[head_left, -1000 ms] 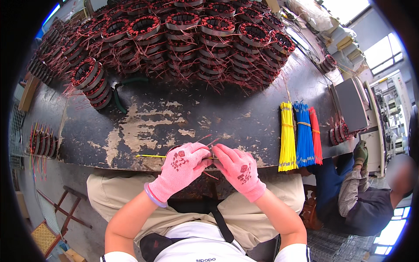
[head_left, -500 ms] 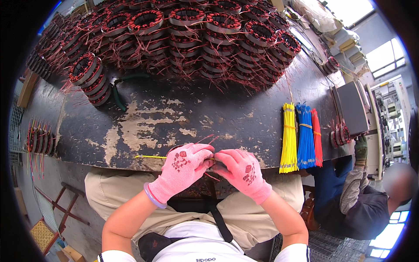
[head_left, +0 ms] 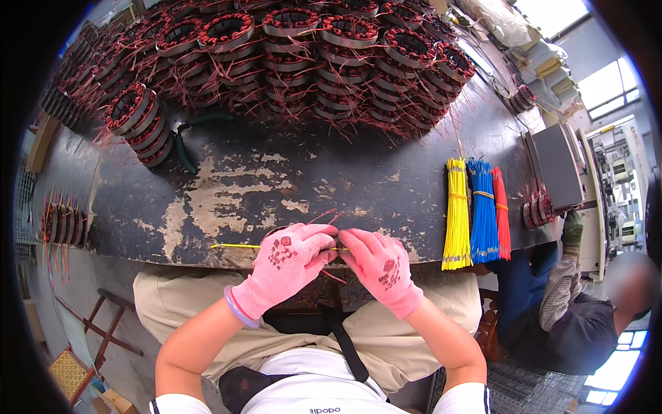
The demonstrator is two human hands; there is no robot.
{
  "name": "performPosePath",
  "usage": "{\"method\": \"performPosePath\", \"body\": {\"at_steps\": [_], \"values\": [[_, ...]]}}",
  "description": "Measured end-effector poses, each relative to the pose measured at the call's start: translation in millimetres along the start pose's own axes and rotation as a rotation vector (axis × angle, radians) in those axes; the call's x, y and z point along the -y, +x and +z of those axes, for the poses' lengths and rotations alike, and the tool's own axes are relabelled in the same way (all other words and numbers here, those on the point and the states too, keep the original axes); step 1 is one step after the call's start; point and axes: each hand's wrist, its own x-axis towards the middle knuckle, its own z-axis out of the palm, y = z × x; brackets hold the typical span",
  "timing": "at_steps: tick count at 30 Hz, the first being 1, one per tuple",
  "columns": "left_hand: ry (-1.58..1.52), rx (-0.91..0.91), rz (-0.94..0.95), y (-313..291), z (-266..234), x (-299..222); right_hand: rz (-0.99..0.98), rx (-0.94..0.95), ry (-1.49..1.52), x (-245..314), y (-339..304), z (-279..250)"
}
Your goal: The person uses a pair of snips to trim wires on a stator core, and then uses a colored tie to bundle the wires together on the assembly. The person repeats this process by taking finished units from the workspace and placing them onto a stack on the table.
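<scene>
My left hand, in a pink work glove, pinches a yellow wire whose free end sticks out to the left over the table's near edge. Close beside it, my right hand, gloved the same way, has its fingers closed at the wire's other end. The fingertips of both hands nearly meet. Thin red wire ends poke out above and below the fingers. What those red ends belong to is mostly hidden behind my gloves.
Many stacked motor stators with red windings fill the table's far side. A short stator stack and green-handled pliers lie left. Bundled yellow wires, blue wires and red wires lie right. A co-worker sits at right.
Both hands stay at nearly the same place. My right fingers have shifted slightly up and left, closer against the left fingertips. The yellow wire has barely moved.
</scene>
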Motion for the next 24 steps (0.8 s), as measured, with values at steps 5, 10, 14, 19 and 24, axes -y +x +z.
{"method": "performPosePath", "body": {"at_steps": [5, 10, 14, 19, 24], "values": [[0.001, 0.006, -0.001, 0, -2, -1, 1.039, 0.611, 1.364, -4, 7, -13], [0.003, 0.044, -0.020, 0, -3, -1, 0.268, 0.288, 0.428, 0, 4, -17], [0.004, 0.030, 0.004, -1, -1, 1, 0.571, 0.418, 0.718, 0, 10, -13], [0.001, 0.045, -0.005, -1, -2, 0, 0.977, 0.645, 1.195, -15, 14, -5], [-0.035, 0.009, -0.009, 1, -2, -2, 0.112, -0.065, 0.080, 2, -3, -11]]}}
